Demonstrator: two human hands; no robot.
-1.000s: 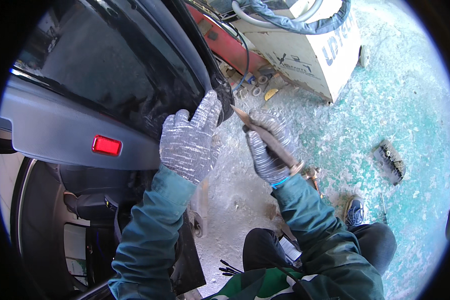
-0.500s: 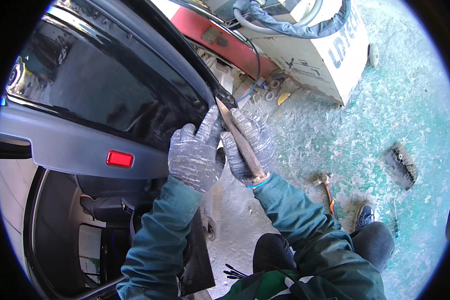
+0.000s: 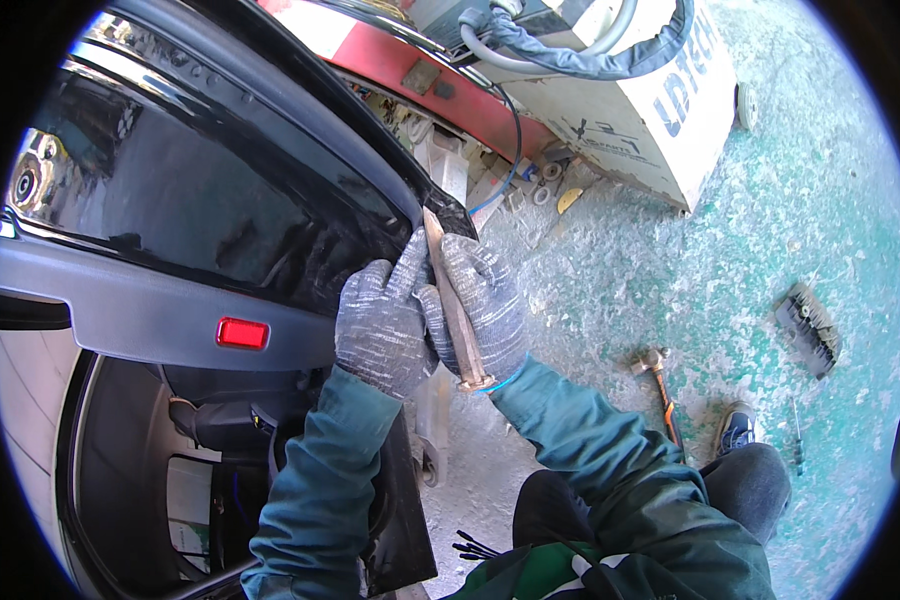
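Brown-grey metal forms the chisel (image 3: 456, 318) we hold at the corner of the black vehicle door (image 3: 150, 295), its narrow tip at the rim; whether it bites there or merely rests, we cannot tell. Our right hand (image 3: 488, 303) is partly closed round it, thumb on one side and fingers on the other, the flared butt by our wrist. Our left hand (image 3: 380, 330) lies largely unfolded on the door, index finger stretched toward the tip, with nothing visible in its grasp; its thumb is hidden. To work well here, we judge the chisel should lie steady along the rim, with pressure small and even, and the left fingertip kept out of the point's path, since a slip could cut the glove or mark the trim. Farther off, a red reflector (image 3: 243, 333) sits in the door's grey trim, a hammer (image 3: 667, 398) lies on the floor (image 3: 600, 280) beyond our right sleeve, and a white cabinet (image 3: 660, 150) stands ahead.
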